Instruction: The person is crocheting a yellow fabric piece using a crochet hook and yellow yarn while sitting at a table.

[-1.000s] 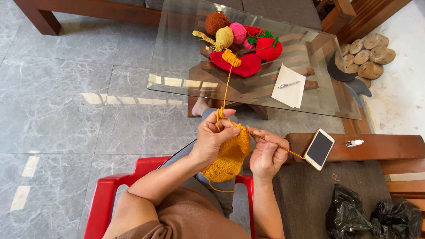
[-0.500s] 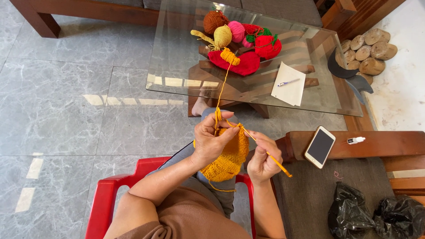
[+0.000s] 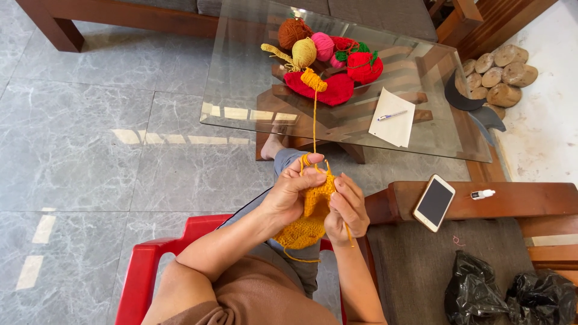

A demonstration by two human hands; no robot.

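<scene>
My left hand (image 3: 295, 194) pinches the top edge of an orange crocheted piece (image 3: 307, 222) that hangs over my lap, with the orange yarn strand (image 3: 315, 126) looped over its index finger. My right hand (image 3: 347, 207) is closed on a thin crochet hook (image 3: 349, 232) whose tip meets the piece's upper edge; the handle points down. The strand runs up to a small orange yarn ball (image 3: 313, 79) on the glass table (image 3: 241, 90).
Several yarn balls and red crocheted items (image 3: 337, 60) lie on the glass table, beside a paper sheet with a pen (image 3: 394, 114). A phone (image 3: 433, 202) and small bottle (image 3: 483, 194) rest on a wooden bench at right. Black bags (image 3: 512, 295) sit below. I sit on a red chair (image 3: 144, 271).
My right hand has swung in from the right toward the left hand, bringing the hook against the orange piece. The left hand keeps its hold.
</scene>
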